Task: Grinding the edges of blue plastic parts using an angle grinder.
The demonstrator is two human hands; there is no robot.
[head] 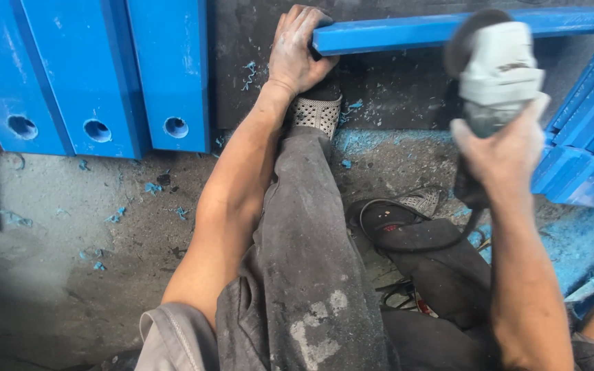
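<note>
Grey trouser leg (304,275) nearest, stretched along the dusty floor (70,275). Left hand (298,51), fingers clamped on the end of the blue bar (407,33) up top. Right hand (503,148), fingers wrapped around the grey angle grinder (496,75), disc at the bar.

Glossy blue-painted metal bar (448,31); matt grey plastic grinder (500,75); rough concrete floor (70,275).

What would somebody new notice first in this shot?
Probably the right hand gripping a grey angle grinder, its disc against a long blue bar that runs across the top. The left hand clamps the bar's near end, just above a foot in a mesh shoe. Upper left, three blue beams with round holes lie side by side, with blue shavings scattered on the gritty floor.
</note>
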